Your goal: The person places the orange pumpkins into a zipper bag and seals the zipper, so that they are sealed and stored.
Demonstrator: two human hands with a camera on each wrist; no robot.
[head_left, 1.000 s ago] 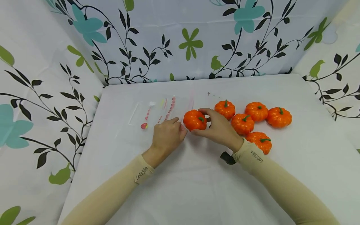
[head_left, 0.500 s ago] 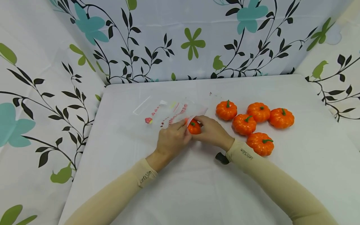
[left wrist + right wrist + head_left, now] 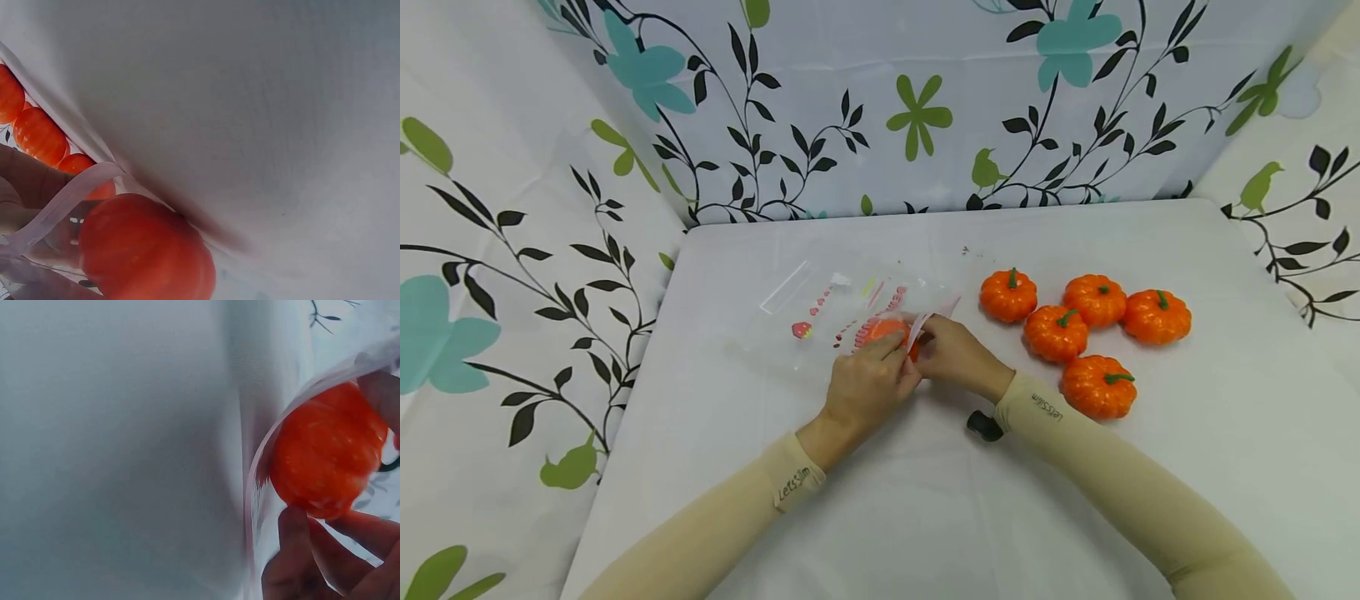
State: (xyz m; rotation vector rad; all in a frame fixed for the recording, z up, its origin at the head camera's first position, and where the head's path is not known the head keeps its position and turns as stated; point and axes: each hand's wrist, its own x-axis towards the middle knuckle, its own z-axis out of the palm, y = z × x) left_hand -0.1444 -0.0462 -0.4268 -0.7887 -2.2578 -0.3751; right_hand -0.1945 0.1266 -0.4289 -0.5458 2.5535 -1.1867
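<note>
A clear plastic zip bag (image 3: 838, 296) with red print lies flat on the white table, its mouth raised towards the right. Inside the mouth is a small orange pumpkin (image 3: 886, 328), partly covered by the hands. My left hand (image 3: 871, 385) pinches the bag's edge at the opening. My right hand (image 3: 958, 357) reaches into the mouth and holds the pumpkin. In the right wrist view, fingertips (image 3: 294, 528) touch the orange pumpkin (image 3: 328, 453), its green stem at the right, with the bag's rim around it. The left wrist view shows the pumpkin (image 3: 147, 250) beside the pale bag strip (image 3: 69, 200).
Several more orange pumpkins with green stems, such as the nearest pumpkin (image 3: 1099, 387), sit in a group on the right of the white table (image 3: 880, 517). A black object (image 3: 985, 426) is at the right wrist. A patterned curtain (image 3: 820, 100) surrounds the table's back and sides.
My right hand has moved left with the pumpkin, from beside the bag into its mouth. My left hand has lifted the bag's edge around it and shifted slightly right.
</note>
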